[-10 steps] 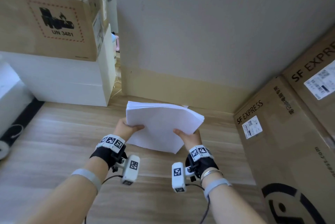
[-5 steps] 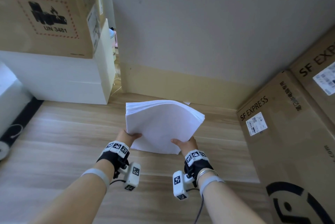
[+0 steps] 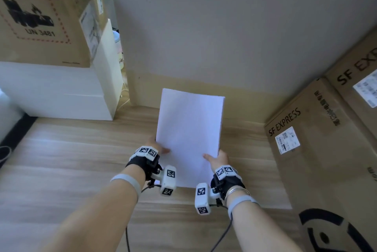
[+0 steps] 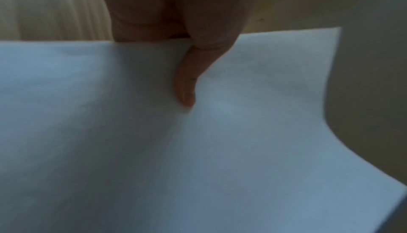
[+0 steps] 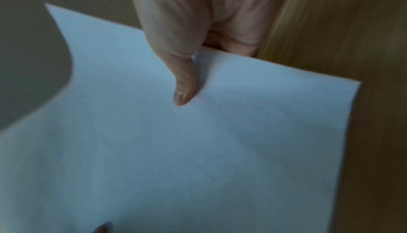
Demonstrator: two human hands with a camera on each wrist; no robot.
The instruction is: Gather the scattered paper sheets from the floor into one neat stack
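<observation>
Both hands, left [image 3: 158, 146] and right [image 3: 219, 159], grip paper stack [image 3: 189, 129] above floor [image 3: 71, 160].

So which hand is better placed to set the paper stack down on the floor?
Neither clearly: the left hand and right hand both pinch the paper stack at opposite side edges, thumbs on top. Likely both lower it together.

head view downward, wrist views close

Both your arms reach out in front of you. Your left hand [image 3: 156, 146] pinches the left edge of the paper stack [image 3: 189, 129], thumb on top. Your right hand [image 3: 219, 159] pinches the right edge the same way.
</observation>
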